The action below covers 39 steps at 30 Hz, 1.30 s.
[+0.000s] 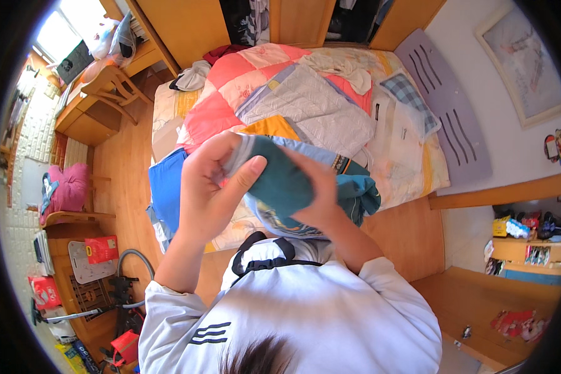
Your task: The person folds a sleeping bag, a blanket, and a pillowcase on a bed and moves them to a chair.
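A dark green folded or rolled cloth item (280, 175) with a grey band at its left end is raised between my hands over the bed's near edge. My left hand (217, 177) holds the banded end, thumb on top. My right hand (320, 187), blurred, grips the right end. Below and to the right lies a bunched teal garment (360, 194). A yellow cloth (271, 127) and a light blue cloth are partly hidden behind my hands. Blue folded fabric (168, 182) lies at the bed's left edge.
A pink checked quilt (215, 114), a grey quilted pad (308, 103) and a plaid pillow (409, 100) lie on the bed. A wooden chair (112, 91) stands at upper left. A vacuum cleaner hose (135, 255) curves over the floor at lower left. Open wardrobe doors (301, 21) stand beyond the bed.
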Each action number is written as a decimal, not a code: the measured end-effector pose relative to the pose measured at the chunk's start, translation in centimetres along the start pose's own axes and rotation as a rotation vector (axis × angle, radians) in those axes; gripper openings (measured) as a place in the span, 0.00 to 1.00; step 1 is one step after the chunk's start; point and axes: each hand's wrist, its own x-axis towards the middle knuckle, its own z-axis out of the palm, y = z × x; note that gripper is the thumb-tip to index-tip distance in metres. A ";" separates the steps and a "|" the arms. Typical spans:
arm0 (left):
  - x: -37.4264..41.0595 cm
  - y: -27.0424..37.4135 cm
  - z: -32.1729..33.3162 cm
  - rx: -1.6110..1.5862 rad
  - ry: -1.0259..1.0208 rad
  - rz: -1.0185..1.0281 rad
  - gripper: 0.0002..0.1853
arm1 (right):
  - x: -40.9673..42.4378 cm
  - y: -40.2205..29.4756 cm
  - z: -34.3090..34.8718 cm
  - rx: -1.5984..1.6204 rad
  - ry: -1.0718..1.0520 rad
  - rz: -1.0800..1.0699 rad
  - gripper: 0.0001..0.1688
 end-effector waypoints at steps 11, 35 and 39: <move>2.4 -16.8 7.2 0.450 -0.919 0.315 0.31 | 1.0 -8.1 -16.6 0.463 -0.639 -0.742 0.09; 18.8 -11.9 -5.7 1.476 -0.115 0.304 0.20 | 1.2 9.8 -43.3 -0.635 1.331 -0.184 0.19; 20.5 -2.2 -14.4 1.606 0.676 1.013 0.24 | 8.3 1.5 -41.0 -0.202 1.350 -0.601 0.15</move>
